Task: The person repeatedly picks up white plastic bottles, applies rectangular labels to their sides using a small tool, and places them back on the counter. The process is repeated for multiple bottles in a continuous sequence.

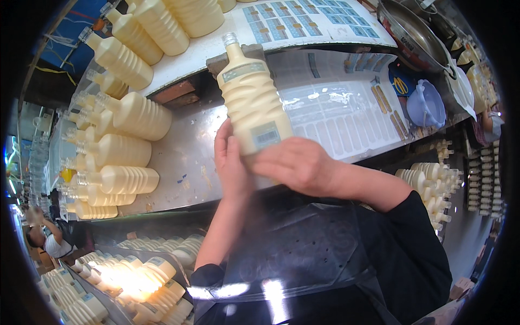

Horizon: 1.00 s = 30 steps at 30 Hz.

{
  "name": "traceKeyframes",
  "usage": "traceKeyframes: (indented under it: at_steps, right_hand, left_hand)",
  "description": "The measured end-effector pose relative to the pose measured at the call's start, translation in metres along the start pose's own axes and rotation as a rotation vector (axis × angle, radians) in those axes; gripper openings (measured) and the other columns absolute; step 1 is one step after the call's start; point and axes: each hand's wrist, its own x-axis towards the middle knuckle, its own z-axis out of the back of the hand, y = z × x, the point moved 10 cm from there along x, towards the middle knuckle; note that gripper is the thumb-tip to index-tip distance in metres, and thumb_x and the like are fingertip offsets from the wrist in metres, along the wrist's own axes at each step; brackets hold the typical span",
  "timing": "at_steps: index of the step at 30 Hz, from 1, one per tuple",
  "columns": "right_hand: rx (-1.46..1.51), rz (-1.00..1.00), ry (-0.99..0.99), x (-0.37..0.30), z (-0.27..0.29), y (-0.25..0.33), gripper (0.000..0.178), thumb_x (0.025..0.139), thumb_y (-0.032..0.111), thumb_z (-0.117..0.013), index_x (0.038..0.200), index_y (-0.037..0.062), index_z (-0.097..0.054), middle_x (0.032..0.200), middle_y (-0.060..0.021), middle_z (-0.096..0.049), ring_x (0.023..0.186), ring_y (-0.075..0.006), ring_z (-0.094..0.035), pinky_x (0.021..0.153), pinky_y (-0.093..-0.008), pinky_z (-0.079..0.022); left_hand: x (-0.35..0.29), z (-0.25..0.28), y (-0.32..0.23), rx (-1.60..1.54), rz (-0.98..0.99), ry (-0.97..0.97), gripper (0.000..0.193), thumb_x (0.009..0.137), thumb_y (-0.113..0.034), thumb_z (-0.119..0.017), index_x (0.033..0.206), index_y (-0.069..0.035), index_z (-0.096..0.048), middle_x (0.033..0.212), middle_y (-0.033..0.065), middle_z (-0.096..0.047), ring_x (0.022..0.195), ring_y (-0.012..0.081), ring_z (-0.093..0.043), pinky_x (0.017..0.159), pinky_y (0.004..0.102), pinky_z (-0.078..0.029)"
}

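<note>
A cream-coloured plastic bottle point(252, 100) with wavy ridges and a clear neck lies before me, its neck pointing away. It rests against a dark notched block point(216, 62). One narrow label point(244, 71) sits near its shoulder, and a squarish blue-grey label point(265, 135) is on its lower part. My left hand point(232, 162) is closed around the left side of the bottle's base. Slightly blurred, my right hand point(300, 165) reaches across the base just below the squarish label, fingers stretched out and touching the bottle; their tips are partly hidden.
Several unlabelled cream bottles point(127, 179) stand or lie along the left. Label sheets point(284, 21) lie on the white shelf, and a clear label sheet point(336, 105) covers the bench's right side. A lilac bucket point(426, 105) stands at the far right. Labelled bottles point(162, 292) fill crates at lower left.
</note>
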Motion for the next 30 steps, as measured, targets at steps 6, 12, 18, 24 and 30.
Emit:
traceKeyframes:
  at_steps: [6, 12, 18, 24, 30]
  right_hand:
    - [0.218, -0.544, -0.092, -0.010, -0.010, -0.044, 0.029, 0.091, 0.002, -0.063, 0.120, 0.0021, -0.060, 0.107, -0.0167, -0.067, 0.097, -0.0347, -0.067, 0.084, -0.0416, -0.055]
    - [0.084, -0.613, -0.252, -0.045, -0.006, -0.077, 0.034, 0.096, 0.002, -0.058, 0.129, 0.0012, -0.053, 0.122, -0.0175, -0.059, 0.110, -0.0353, -0.061, 0.096, -0.0405, -0.050]
    - [0.033, -0.522, -0.219, -0.034, 0.002, -0.083, 0.034, 0.095, -0.001, -0.061, 0.128, 0.0018, -0.054, 0.118, -0.0175, -0.062, 0.099, -0.0335, -0.066, 0.086, -0.0388, -0.054]
    - [-0.162, -0.058, -0.072, -0.013, 0.007, -0.025, 0.032, 0.079, -0.004, -0.069, 0.110, 0.0059, -0.068, 0.101, -0.0096, -0.074, 0.084, -0.0287, -0.072, 0.076, -0.0393, -0.059]
    - [-0.087, 0.037, -0.093, 0.015, 0.001, 0.010, 0.011, 0.080, 0.011, -0.065, 0.091, 0.0084, -0.064, 0.087, -0.0063, -0.064, 0.077, -0.0265, -0.066, 0.067, -0.0384, -0.053]
  left_hand:
    - [0.001, -0.002, -0.009, 0.232, -0.124, -0.051, 0.047, 0.110, -0.027, -0.047, 0.149, -0.002, -0.041, 0.137, 0.0135, -0.051, 0.127, 0.0234, -0.049, 0.112, 0.0385, -0.038]
    - [0.008, -0.004, -0.009, 0.704, -0.281, -0.087, 0.070, 0.092, -0.033, -0.066, 0.142, 0.008, -0.039, 0.138, 0.0236, -0.044, 0.132, 0.0361, -0.043, 0.116, 0.0463, -0.031]
    - [0.011, 0.001, -0.004, 0.498, -0.229, -0.073, 0.060, 0.099, -0.033, -0.067, 0.142, -0.001, -0.040, 0.129, 0.0139, -0.050, 0.120, 0.0221, -0.048, 0.109, 0.0379, -0.038]
    - [0.019, 0.012, 0.000, 0.375, -0.114, -0.046, 0.044, 0.102, -0.019, -0.063, 0.139, -0.003, -0.046, 0.123, 0.0091, -0.055, 0.113, 0.0164, -0.052, 0.104, 0.0324, -0.043]
    - [0.013, 0.005, -0.011, -0.007, 0.019, -0.070, 0.027, 0.108, -0.016, -0.051, 0.131, -0.003, -0.057, 0.118, 0.0057, -0.060, 0.109, 0.0130, -0.056, 0.100, 0.0313, -0.046]
